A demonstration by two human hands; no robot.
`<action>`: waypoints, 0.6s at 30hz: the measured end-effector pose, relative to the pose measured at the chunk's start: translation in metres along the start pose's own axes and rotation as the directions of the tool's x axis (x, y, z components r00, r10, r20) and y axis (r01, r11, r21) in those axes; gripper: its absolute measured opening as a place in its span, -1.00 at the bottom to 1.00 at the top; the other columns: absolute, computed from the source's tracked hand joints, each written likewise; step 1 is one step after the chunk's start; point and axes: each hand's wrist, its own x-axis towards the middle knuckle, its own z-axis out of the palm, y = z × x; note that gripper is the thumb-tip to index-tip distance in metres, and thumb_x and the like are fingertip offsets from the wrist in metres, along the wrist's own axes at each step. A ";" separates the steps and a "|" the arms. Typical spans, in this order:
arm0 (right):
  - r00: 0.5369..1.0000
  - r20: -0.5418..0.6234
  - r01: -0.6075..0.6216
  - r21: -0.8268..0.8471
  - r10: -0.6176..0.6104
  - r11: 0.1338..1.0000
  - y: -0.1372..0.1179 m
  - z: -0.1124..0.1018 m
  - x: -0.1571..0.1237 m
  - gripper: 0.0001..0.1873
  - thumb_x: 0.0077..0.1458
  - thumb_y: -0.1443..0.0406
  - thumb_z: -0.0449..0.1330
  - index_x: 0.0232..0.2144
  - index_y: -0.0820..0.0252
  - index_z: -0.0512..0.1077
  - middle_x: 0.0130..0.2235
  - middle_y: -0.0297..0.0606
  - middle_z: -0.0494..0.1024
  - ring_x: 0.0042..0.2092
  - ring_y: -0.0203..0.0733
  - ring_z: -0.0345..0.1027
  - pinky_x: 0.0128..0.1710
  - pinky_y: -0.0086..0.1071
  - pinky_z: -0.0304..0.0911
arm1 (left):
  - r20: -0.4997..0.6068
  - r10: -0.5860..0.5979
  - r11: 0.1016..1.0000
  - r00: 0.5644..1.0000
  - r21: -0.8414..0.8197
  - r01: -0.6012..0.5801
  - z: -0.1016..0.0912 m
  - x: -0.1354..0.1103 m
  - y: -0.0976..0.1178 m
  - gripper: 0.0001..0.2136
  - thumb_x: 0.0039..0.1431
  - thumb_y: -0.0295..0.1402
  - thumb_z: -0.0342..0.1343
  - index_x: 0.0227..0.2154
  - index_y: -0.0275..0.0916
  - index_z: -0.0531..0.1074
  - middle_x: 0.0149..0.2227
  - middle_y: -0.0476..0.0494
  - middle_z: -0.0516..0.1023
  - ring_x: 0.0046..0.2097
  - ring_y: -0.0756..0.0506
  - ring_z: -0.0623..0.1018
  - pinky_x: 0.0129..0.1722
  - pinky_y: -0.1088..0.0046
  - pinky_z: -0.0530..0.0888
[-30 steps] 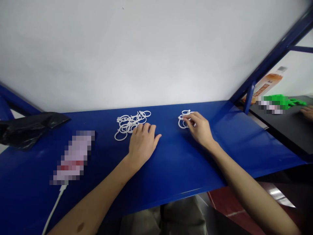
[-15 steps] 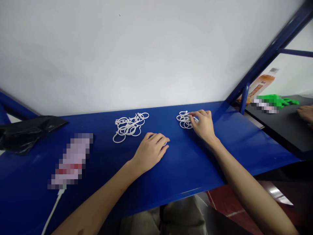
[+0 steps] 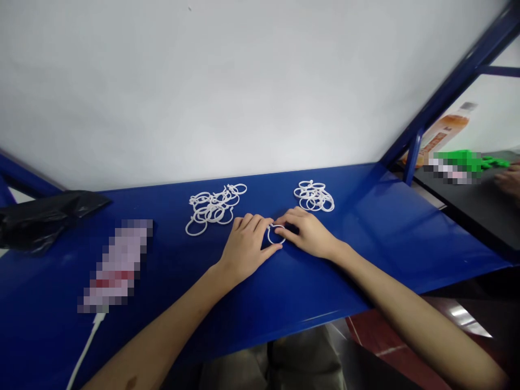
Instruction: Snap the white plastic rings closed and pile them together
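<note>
Between my two hands, low over the blue shelf top, is one white plastic ring (image 3: 276, 243) that looks like a shower curtain ring, with small knobbed ends. My left hand (image 3: 246, 246) is closed on its left side, thumb near the lower edge. On the upper right side, the fingers and thumb of my right hand (image 3: 306, 232) pinch the same ring. Behind my left hand lies a tangled pile of white rings (image 3: 210, 208). A smaller pile of white rings (image 3: 314, 196) lies behind my right hand. Some fingertips are hidden.
On the left lie a blurred-out phone-like object (image 3: 117, 265) with a white cable (image 3: 87, 346) and a black plastic bag (image 3: 52, 216). A pale wall (image 3: 244, 97) backs the blue shelf. At right, another person's hand (image 3: 509, 181) is near green pieces (image 3: 463, 161) and a bottle (image 3: 447, 130).
My right hand has left the right-hand pile and come left and nearer to meet my left hand. The ring, mostly hidden under my left hand before, now shows between both hands.
</note>
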 end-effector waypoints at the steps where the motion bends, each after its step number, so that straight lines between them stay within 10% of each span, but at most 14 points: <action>1: 1.000 0.016 0.003 0.023 -0.003 1.000 0.000 0.002 0.000 -0.82 0.30 0.24 0.14 -0.19 0.18 0.52 -0.23 -0.18 0.59 -0.19 -0.14 0.42 -0.13 -0.24 0.34 | -0.013 0.011 0.999 1.000 -0.038 -0.011 0.000 0.001 0.000 -0.63 0.17 -0.14 0.25 -0.07 -0.26 0.43 -0.17 -0.16 0.56 -0.12 -0.21 0.46 -0.13 0.21 0.31; 8: 0.998 0.057 0.007 0.154 -0.016 0.988 0.002 -0.001 -0.001 -0.75 0.35 0.30 0.04 -0.18 0.16 0.53 -0.16 -0.22 0.63 -0.17 -0.20 0.51 -0.11 -0.33 0.35 | -0.056 -0.007 0.944 0.998 -0.330 -0.012 -0.002 0.003 -0.006 -0.81 0.37 -0.35 0.02 -0.37 -0.17 0.45 -0.31 0.00 0.58 -0.23 -0.07 0.45 -0.11 0.31 0.33; 18: 0.991 0.106 -0.107 0.229 0.085 0.968 -0.002 -0.007 -0.001 -0.66 0.37 0.27 0.00 -0.23 0.18 0.59 -0.37 -0.28 0.64 -0.37 -0.25 0.50 -0.25 -0.39 0.35 | -0.087 0.139 0.954 0.987 -0.255 -0.157 -0.004 0.002 -0.003 -0.87 0.32 -0.27 0.11 -0.23 -0.21 0.44 -0.26 -0.05 0.60 -0.21 -0.08 0.50 -0.15 0.32 0.34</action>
